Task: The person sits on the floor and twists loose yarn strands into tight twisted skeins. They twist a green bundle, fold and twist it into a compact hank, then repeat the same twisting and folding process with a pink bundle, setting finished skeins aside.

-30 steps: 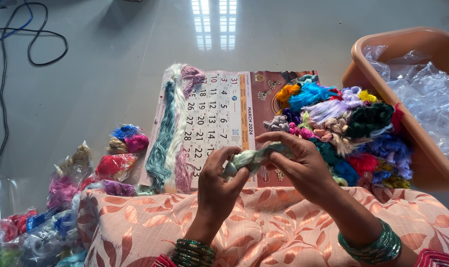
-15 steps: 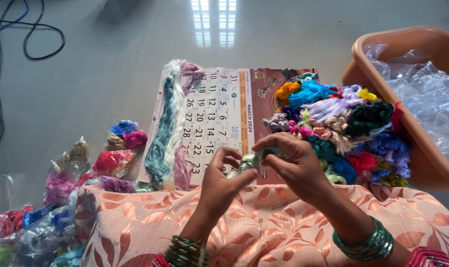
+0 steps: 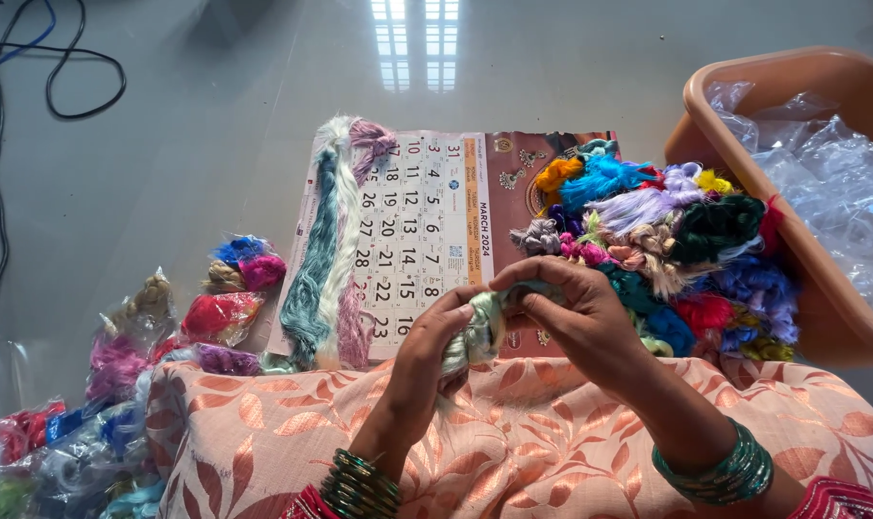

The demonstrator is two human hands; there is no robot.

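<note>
Item: pale green thread skein, centre frame, pinched in left hand and right hand fingers over calendar sheet; best handled taut, strands kept untangled.

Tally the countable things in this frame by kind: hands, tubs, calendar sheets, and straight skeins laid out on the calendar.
Hands: 2, left hand and right hand, both on one pale green thread bundle
Plastic tub: 1
Calendar sheet: 1
Straight skeins on the calendar: 3 (teal, white, mauve)
Total: 7, bundle excluded
</note>
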